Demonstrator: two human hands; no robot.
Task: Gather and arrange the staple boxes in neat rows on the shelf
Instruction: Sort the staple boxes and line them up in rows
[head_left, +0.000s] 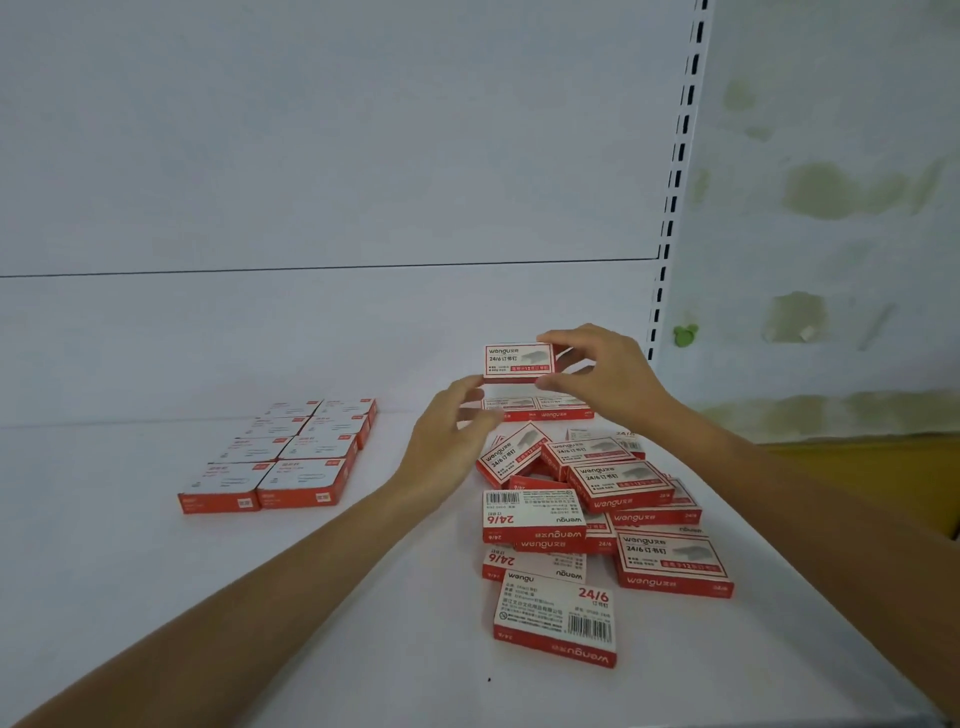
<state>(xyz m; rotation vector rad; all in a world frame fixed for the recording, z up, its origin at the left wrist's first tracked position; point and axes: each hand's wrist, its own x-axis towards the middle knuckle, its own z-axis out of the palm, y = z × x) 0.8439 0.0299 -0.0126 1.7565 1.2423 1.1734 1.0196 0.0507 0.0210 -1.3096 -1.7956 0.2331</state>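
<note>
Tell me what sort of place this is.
Likely a shop's stationery aisle: a white metal shelf with a slotted upright rail, and many identical red-and-white cardboard staple boxes, some in neat rows, others piled.

left hand: arm outstretched, fingers loosely bent | right hand: grip pinching staple box

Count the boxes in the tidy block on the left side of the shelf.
8 flat red-and-white cardboard boxes on the white shelf, one layer: left column, four running front to back; right column, four alongside. None looks hidden, though the far ones are blurry.
</note>
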